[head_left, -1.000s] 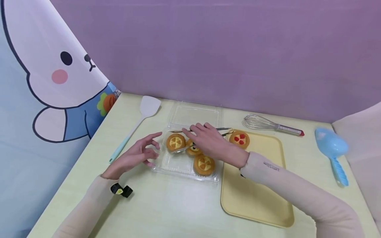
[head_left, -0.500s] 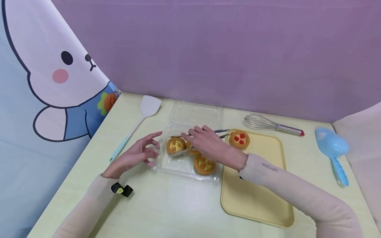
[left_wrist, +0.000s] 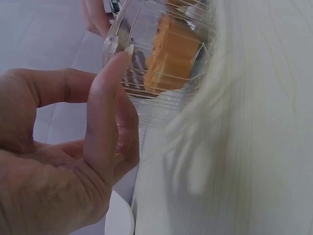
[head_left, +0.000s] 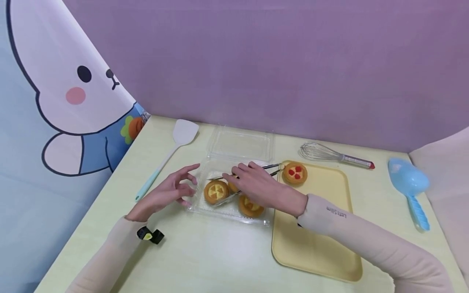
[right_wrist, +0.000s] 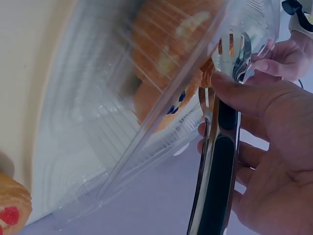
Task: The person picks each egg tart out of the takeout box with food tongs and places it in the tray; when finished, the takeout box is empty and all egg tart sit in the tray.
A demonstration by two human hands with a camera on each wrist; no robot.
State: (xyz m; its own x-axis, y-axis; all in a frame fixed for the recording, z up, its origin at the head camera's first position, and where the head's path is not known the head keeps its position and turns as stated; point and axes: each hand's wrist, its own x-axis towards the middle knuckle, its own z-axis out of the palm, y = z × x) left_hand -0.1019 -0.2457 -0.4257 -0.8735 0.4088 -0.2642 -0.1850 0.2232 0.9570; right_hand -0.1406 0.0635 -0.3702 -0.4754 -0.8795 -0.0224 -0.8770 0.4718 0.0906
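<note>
My right hand (head_left: 256,183) grips metal tongs with dark handles (right_wrist: 226,147). Their two arms lie on either side of a round tart with yellow topping (head_left: 216,192), at the left of an open clear plastic container (head_left: 231,219). Whether they squeeze it cannot be made out. A second yellow tart (head_left: 250,206) sits nearer the front. Between them, one with dark blue berries (right_wrist: 175,104) is mostly hidden by my hand in the head view. My left hand (head_left: 170,189) hovers at the container's left edge, fingers loosely bent and holding nothing; contact with the plastic is unclear.
A yellow tray (head_left: 315,252) stands right of the container, bearing a tart with red berries (head_left: 294,173) at its far left corner. Behind the tray lies a whisk (head_left: 335,154); a blue scoop (head_left: 408,179) is at far right. A white spatula (head_left: 176,142) lies at left.
The tongs have shifted toward the near side of the container, and the left yellow tart has slid the same way between their arms. My left hand has stayed in place.
</note>
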